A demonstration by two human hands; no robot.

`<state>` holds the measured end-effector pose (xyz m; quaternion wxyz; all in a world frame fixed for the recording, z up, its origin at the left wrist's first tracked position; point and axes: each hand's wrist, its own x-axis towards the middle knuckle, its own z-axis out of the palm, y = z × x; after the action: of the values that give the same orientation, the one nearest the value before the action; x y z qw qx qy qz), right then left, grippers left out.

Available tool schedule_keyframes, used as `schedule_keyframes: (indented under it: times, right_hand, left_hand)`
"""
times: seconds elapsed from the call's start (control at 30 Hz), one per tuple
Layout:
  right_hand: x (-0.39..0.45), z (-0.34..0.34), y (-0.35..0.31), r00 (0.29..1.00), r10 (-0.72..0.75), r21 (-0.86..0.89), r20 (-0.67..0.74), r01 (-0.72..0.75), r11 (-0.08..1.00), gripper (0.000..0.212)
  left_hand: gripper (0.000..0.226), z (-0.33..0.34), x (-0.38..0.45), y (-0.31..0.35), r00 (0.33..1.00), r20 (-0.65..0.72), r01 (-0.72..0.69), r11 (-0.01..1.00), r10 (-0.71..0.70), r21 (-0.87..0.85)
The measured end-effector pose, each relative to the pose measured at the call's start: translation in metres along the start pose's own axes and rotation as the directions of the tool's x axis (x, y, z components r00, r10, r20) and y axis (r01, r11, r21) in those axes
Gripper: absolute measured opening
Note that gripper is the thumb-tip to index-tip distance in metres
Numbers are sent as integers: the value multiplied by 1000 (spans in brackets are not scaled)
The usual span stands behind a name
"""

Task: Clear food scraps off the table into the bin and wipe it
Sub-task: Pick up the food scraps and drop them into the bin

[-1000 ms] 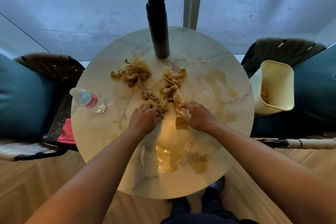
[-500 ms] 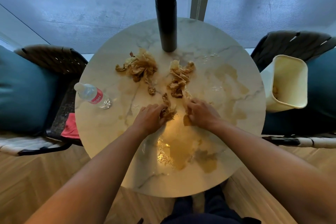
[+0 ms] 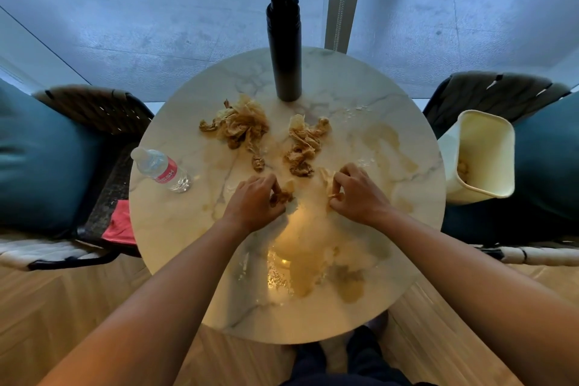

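Two heaps of brown, soggy food scraps lie on the round marble table [image 3: 407, 204]: a left heap [image 3: 239, 128] and a right heap [image 3: 305, 144]. My left hand [image 3: 255, 204] grips a small brown clump [image 3: 282, 196] at the table's middle. My right hand [image 3: 355, 194] pinches a pale scrap [image 3: 326, 178] just below the right heap. The cream bin [image 3: 482, 157] stands tilted past the table's right edge, with some scraps inside. Brownish wet stains cover the tabletop on the right and near me.
A tall black flask [image 3: 284, 47] stands at the table's far side. A small plastic water bottle [image 3: 161, 169] lies near the left edge. Chairs with teal cushions flank the table, the left one [image 3: 40, 163] holding a red item [image 3: 120, 224].
Both hands have drawn back toward me and apart, pulling small pieces away from the right heap. The view shifted slightly.
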<state>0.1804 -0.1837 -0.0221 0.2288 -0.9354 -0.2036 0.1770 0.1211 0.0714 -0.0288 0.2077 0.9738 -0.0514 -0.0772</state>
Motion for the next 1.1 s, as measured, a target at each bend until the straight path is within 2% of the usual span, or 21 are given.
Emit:
schedule_keyframes:
  times: [0.17,0.3,0.6,0.77,0.97,1.1]
  right_hand:
    - [-12,-13,1,999,38,176,27,-42,984,20]
    - [-26,-25,7,997,-28,185,-71,41,982,15]
    - [-51,-61,46,976,-17,284,-217,80,955,13]
    - [-74,-81,77,966,65,284,-251,10,959,19]
    - [-104,-101,127,933,174,283,-317,-82,956,17]
    - [-124,-115,163,906,245,273,-346,-152,950,15]
  left_hand:
    - [27,-5,-4,11,998,-60,-6,985,-4,-174]
    - [31,-9,-1,27,997,-81,-18,967,-3,-255]
    - [38,-13,20,89,970,-185,-205,945,161,-253]
    - [31,0,41,126,965,-148,-240,953,214,-187]
    - [48,21,68,180,960,-70,-280,934,271,-222]
    - [45,36,89,217,943,-61,-332,917,327,-219]
